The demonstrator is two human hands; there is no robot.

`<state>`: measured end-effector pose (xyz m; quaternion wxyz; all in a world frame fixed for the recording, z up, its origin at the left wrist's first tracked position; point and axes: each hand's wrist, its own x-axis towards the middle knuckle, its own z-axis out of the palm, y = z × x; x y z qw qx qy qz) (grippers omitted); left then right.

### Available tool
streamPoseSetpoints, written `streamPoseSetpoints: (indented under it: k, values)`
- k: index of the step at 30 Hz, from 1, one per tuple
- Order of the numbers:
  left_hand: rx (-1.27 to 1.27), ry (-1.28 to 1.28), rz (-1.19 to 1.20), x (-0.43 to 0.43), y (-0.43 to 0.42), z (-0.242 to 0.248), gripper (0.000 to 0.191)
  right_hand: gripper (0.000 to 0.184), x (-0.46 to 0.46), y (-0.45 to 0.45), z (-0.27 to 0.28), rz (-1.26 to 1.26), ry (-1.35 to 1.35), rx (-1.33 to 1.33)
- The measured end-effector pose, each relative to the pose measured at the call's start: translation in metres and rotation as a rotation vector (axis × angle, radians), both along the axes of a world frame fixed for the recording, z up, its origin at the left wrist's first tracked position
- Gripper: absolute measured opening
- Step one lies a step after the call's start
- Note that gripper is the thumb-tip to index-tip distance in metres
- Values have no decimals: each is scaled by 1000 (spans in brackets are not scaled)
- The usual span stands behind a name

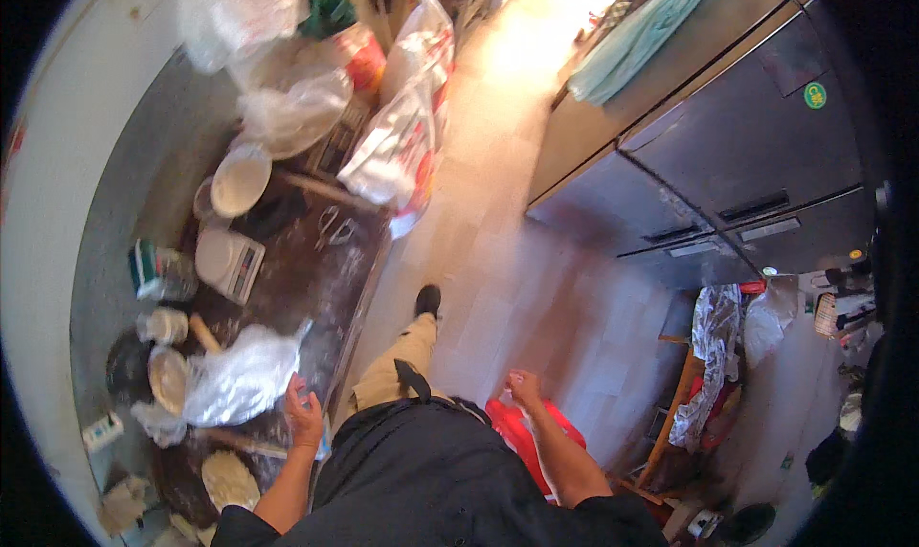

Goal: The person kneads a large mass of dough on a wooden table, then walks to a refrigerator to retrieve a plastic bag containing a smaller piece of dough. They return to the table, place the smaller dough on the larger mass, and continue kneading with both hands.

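My left hand is raised over the edge of a dark, flour-dusted table, fingers apart, beside a white plastic bag. Whether it touches the bag is not plain. My right hand hangs at my right side with curled fingers. Below it shows a red plastic bag; the fingers seem to be at its top, though the grip is blurred. On the table are a white kitchen scale, scissors, a pale bowl and a wooden rolling pin. Flattened dough lies near my left forearm.
Plastic bags stand past the table's far end. A dark refrigerator with a pale green cloth over its side is ahead on the right. The tiled floor runs between. A wooden rack with bags stands at the right.
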<state>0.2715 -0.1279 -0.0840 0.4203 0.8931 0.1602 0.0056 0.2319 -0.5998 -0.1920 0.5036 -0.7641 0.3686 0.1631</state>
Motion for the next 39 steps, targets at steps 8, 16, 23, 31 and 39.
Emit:
streamPoseSetpoints:
  k: [8,16,23,31,39]
  values:
    - [-181,-155,-222,283,-147,40,49,9,85,-121,10,-376,91,-38]
    - [-325,-263,-467,482,-283,62,49,18,224,-180,35,-286,85,-43]
    - [-299,-195,-269,599,-356,52,45,19,444,-278,-24,96,-92,-391]
    - [-239,-255,-65,737,-404,58,49,24,785,-304,54,47,-233,-181]
    - [-415,-173,14,912,-442,38,48,27,984,-313,91,-84,-199,-49]
